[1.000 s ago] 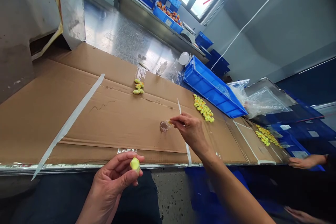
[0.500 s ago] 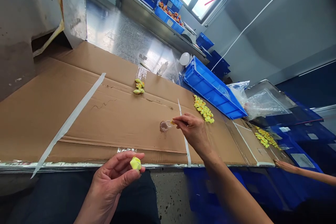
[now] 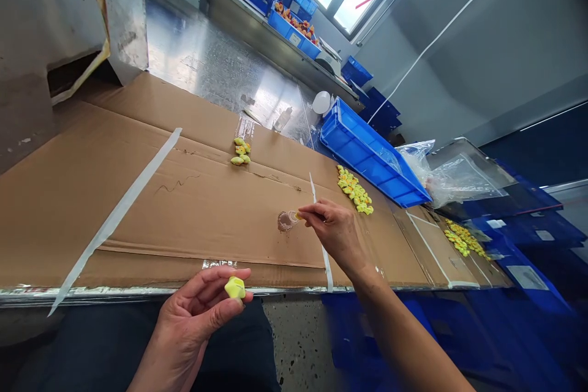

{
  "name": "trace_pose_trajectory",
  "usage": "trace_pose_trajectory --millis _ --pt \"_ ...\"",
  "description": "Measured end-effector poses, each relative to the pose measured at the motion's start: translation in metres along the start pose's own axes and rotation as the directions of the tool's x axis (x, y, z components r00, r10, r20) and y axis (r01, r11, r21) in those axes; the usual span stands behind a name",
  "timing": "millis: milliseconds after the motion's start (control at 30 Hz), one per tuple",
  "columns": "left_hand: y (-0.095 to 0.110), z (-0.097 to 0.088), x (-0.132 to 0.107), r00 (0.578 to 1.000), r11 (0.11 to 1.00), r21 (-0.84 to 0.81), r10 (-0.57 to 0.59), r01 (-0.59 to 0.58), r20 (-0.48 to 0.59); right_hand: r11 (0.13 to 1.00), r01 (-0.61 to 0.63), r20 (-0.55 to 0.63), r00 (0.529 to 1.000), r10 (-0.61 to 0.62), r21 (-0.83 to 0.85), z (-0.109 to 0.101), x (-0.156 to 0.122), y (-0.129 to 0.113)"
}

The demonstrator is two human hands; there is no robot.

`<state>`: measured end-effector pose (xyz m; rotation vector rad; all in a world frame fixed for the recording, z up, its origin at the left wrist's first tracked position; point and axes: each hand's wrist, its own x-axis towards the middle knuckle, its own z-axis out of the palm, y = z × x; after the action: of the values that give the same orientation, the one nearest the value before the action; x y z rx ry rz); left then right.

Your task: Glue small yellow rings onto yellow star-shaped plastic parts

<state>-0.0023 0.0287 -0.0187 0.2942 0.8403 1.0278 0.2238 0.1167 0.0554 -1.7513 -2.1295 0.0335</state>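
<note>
Yellow moulded toy piece [image 3: 235, 287] sits pinched between the thumb and fingertips of the left hand [image 3: 190, 313], just past the near steel edge of the cardboard-covered worktop [image 3: 138, 220]. Its blunt, faceted body shows no clear long axis. Beyond it, toward the far edge of the worktop, lies a small heap of yellow-green pieces [image 3: 240, 152], just below a strip of clear film [image 3: 244, 130].

Toward the middle of the worktop stands a small clear plastic cup [image 3: 287, 221] with a brownish patch; the view is too poor to tell whether that lies inside or under it. The right hand [image 3: 333, 233] reaches out from the near edge, thumb and forefinger pressed together on a tiny orange-yellow bit [image 3: 299, 215]. The bit's long axis points left at the cup, and its tip is at or just beside the rim. This hand is far nearer the cup; the left hand stays well apart from it, close to the near edge.

Right of the right hand, a larger heap of yellow pieces [image 3: 354, 191] lies along the far edge, beside a blue plastic crate [image 3: 374, 156]. Another heap [image 3: 463, 239] lies toward the right end of the worktop.
</note>
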Motion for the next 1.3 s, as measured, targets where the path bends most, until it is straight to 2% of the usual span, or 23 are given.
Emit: trace_pose_trajectory --millis 333,500,767,900,1067,1200,1300 --pt "0.002 0.002 -0.002 1.000 1.000 0.020 0.002 -0.001 -0.026 1.000 -0.011 -0.016 1.000 0.011 0.017 -0.001 -0.002 0.004" --pt "-0.001 0.002 0.000 0.999 1.000 0.019 0.022 -0.022 -0.034 0.998 -0.035 -0.020 0.999 0.036 0.051 -0.008 -0.005 0.004" --pt "-0.006 0.005 0.004 1.000 0.999 -0.041 0.011 -0.010 0.003 0.970 -0.088 -0.048 0.994 0.102 0.228 -0.027 -0.012 0.006" --pt "-0.004 0.019 0.003 0.999 0.994 -0.105 0.015 -0.011 0.043 0.931 -0.069 -0.051 0.994 0.093 0.358 -0.043 -0.016 -0.010" --pt "-0.003 0.035 0.004 0.997 0.981 -0.195 0.021 -0.006 0.075 0.844 0.005 -0.020 1.000 0.008 0.536 -0.055 -0.025 -0.047" --pt "-0.008 0.032 0.007 0.993 0.976 -0.216 0.057 -0.034 0.104 0.777 0.029 0.019 0.998 -0.053 0.629 -0.051 -0.032 -0.070" --pt "-0.012 0.027 0.007 0.986 0.977 -0.202 0.098 -0.069 0.137 0.741 0.034 0.060 0.993 -0.100 0.670 -0.044 -0.036 -0.078"
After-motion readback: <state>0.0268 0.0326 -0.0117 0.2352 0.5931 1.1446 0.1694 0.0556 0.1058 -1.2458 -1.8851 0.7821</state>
